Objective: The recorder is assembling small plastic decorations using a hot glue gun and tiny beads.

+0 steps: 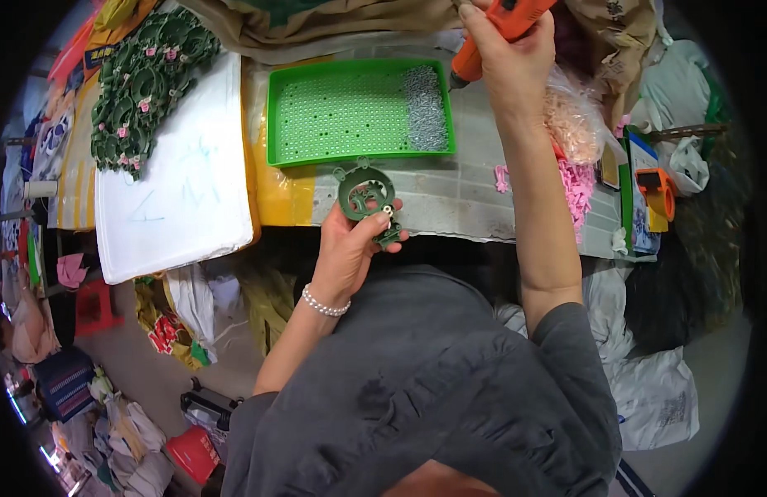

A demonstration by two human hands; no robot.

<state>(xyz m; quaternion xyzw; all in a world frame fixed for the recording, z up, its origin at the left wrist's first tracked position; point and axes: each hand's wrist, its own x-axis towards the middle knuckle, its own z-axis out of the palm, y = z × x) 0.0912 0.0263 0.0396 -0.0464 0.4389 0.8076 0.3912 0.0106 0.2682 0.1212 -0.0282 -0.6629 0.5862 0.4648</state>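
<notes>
My left hand [344, 253] grips a dark green plastic ring-shaped part [344, 195] in front of the tray, with small ear-like tabs on its rim. The thumb presses by a small pale piece at its near side, and smaller green pieces show inside the ring and under the fingers. My right hand [520, 70] is wrapped round an orange-red electric screwdriver [504, 23]. Its dark tip points down at the right edge of a green tray [317, 160]. Small silvery screws [425, 108] lie heaped in the tray's right end, beside a perforated grid with pale pieces in many holes.
A pile of dark green parts with pink bits [147, 91] rests on a white board [176, 199] to the left. Pink plastic pieces [574, 190] and a clear bag of peach-coloured pieces [570, 124] lie right of my forearm. An orange tape dispenser [658, 192] sits at the far right.
</notes>
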